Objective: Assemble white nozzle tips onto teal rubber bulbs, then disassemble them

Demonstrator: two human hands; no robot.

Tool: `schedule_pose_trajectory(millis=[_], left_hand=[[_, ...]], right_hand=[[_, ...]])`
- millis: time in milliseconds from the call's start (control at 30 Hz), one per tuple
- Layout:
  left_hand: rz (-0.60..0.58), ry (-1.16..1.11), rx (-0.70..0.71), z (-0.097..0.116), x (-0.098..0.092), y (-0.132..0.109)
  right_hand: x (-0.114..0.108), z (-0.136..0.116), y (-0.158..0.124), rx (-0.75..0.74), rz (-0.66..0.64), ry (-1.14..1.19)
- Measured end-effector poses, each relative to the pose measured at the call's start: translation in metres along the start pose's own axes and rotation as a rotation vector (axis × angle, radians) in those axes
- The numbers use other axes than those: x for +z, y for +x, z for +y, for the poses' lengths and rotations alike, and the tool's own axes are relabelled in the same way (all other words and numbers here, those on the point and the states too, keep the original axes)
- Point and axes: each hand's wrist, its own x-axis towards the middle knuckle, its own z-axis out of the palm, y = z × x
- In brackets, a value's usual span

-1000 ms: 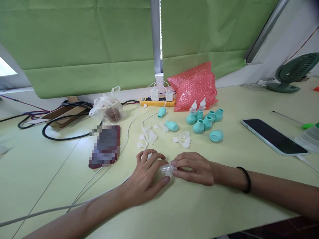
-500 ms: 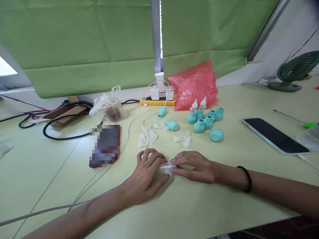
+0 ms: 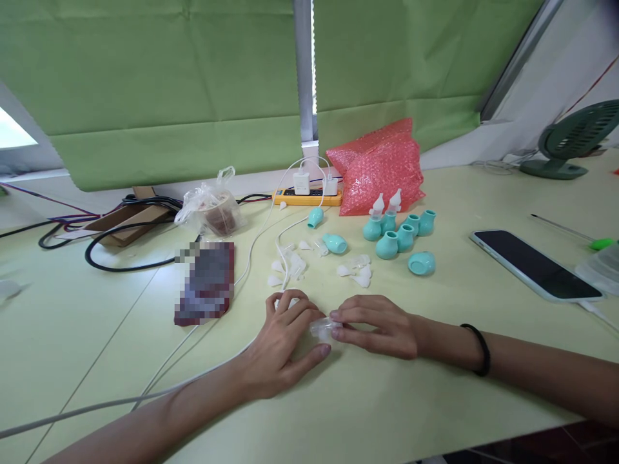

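Note:
My right hand [image 3: 380, 325] pinches a short clear plastic tube [image 3: 320, 329] between thumb and fingers. Its free end points left, toward my left hand [image 3: 285, 348]. My left hand is bent with thumb and index finger apart on either side of the tube; firm contact cannot be seen. A white object [image 3: 286, 301] shows partly under the left fingers, its shape mostly hidden. Beyond the hands lie clear tube pieces [image 3: 296, 265] and white teardrop-shaped tips [image 3: 362, 281]. Several turquoise bulbs [image 3: 387, 245] stand farther back; two bear clear-and-white nozzles [image 3: 395, 201].
White cables [image 3: 251, 248] cross the table and pass by my left arm. A blurred dark packet [image 3: 206, 283] lies left, a phone [image 3: 534, 264] right. Behind are a power strip [image 3: 307, 197], a pink bubble-wrap bag [image 3: 382, 167], a bagged tape roll [image 3: 217, 212] and a fan [image 3: 556, 145].
Both hands remain in nearly the same place. The tube has tilted slightly, and my left thumb has shifted a little to the right and down.

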Motion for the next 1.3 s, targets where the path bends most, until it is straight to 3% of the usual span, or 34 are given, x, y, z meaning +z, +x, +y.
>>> schedule_pose_trajectory(millis=[333, 700, 867, 967, 1133, 1300], left_hand=[[0.002, 0.031, 0.018, -0.004, 0.004, -0.004], [0.027, 0.068, 0.042, -0.004, 0.003, -0.004], [0.05, 0.087, 0.053, -0.005, 0.004, -0.005], [0.137, 0.139, 0.056, -0.006, 0.008, -0.006], [0.271, 0.165, 0.04, -0.008, 0.014, -0.007], [0.337, 0.175, 0.065, -0.008, 0.015, -0.005]], right_hand=[[0.005, 0.005, -0.004, -0.066, 0.054, -0.159], [0.005, 0.003, -0.001, 0.018, 0.109, -0.161], [-0.005, 0.019, -0.004, 0.107, 0.267, -0.255], [-0.014, 0.035, -0.007, 0.198, 0.331, -0.401], [-0.031, 0.059, -0.011, 0.379, 0.157, -0.79], [-0.047, 0.075, -0.013, 0.641, -0.122, -1.034]])
